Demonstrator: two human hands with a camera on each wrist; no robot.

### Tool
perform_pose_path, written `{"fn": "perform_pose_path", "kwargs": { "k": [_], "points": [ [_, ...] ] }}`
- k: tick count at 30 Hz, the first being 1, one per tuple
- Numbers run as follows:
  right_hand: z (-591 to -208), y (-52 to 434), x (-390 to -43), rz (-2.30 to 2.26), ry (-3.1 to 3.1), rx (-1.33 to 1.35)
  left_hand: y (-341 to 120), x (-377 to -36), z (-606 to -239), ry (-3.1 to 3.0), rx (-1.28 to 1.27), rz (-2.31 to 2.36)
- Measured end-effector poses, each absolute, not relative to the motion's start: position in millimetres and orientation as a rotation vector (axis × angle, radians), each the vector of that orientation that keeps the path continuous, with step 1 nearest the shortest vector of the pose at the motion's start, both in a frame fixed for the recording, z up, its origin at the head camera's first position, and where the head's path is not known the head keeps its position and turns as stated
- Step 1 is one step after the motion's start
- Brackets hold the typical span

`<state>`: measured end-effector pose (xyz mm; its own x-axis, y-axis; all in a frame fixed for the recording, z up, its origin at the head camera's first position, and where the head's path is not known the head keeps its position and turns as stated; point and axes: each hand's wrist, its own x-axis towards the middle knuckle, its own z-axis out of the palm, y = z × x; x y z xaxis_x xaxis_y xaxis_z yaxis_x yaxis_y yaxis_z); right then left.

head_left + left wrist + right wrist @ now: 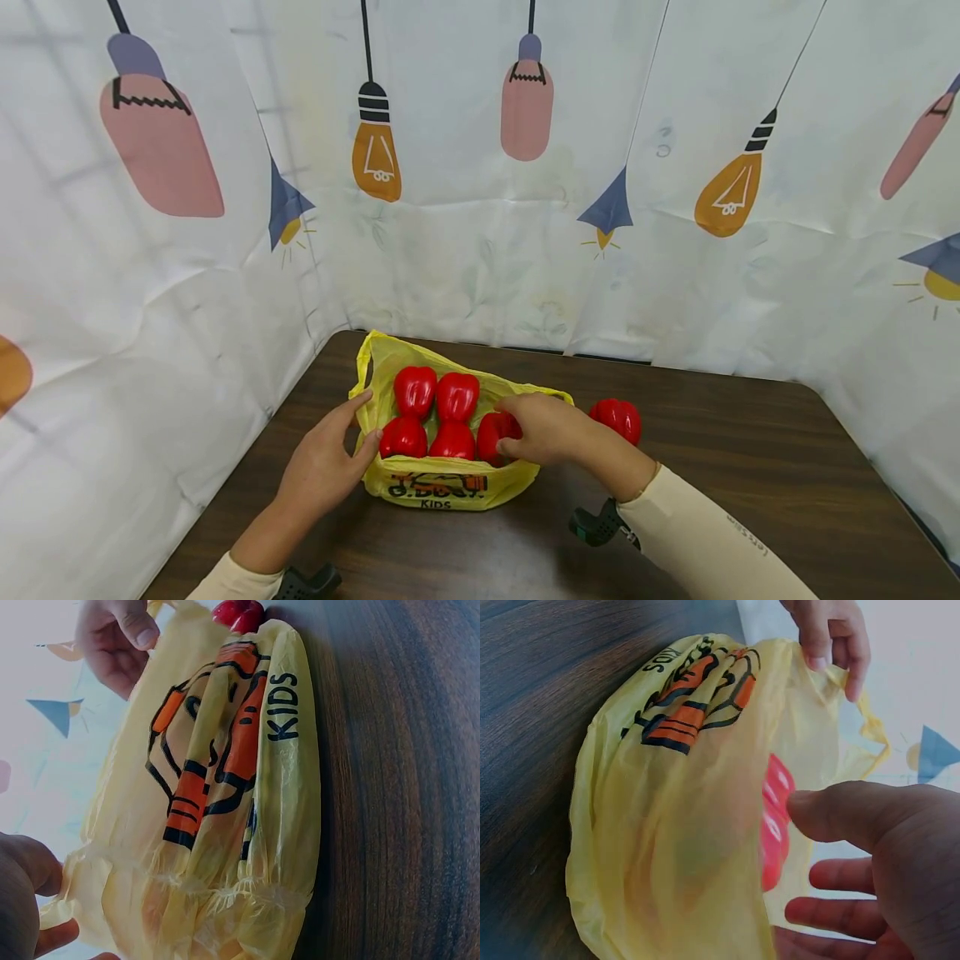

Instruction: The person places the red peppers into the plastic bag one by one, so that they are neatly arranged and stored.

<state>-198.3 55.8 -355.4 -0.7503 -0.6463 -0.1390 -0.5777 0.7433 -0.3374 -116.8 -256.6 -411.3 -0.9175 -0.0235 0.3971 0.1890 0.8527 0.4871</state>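
Observation:
A yellow plastic bag [450, 487] lies with its mouth open on the table, holding several red bell peppers [415, 390]. At the bag's left end, my left hand [322, 467] holds the rim between thumb and fingers. My right hand [543, 427] reaches into the right side of the mouth, beside the nearest red pepper [498, 437]. In the right wrist view, the thumb touches or nearly touches that pepper [776, 825], while the other fingers [840, 915] are spread apart from it. Part of the pepper is hidden by the bag's wall.
One more red bell pepper [617, 418] sits on the dark wooden table [750, 467], right of the bag and behind my right forearm. A white curtain [465, 275] printed with lamps hangs along the table's back and sides.

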Motion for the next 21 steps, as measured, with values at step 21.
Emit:
{"fn": "perform_pose_path", "kwargs": {
  "k": [21],
  "points": [
    [-328.7, 88.2, -196.8, -0.599, 2.931, -1.051, -257.4, -118.7, -413.4, -2.638, -0.133, -0.734]
  ]
}}
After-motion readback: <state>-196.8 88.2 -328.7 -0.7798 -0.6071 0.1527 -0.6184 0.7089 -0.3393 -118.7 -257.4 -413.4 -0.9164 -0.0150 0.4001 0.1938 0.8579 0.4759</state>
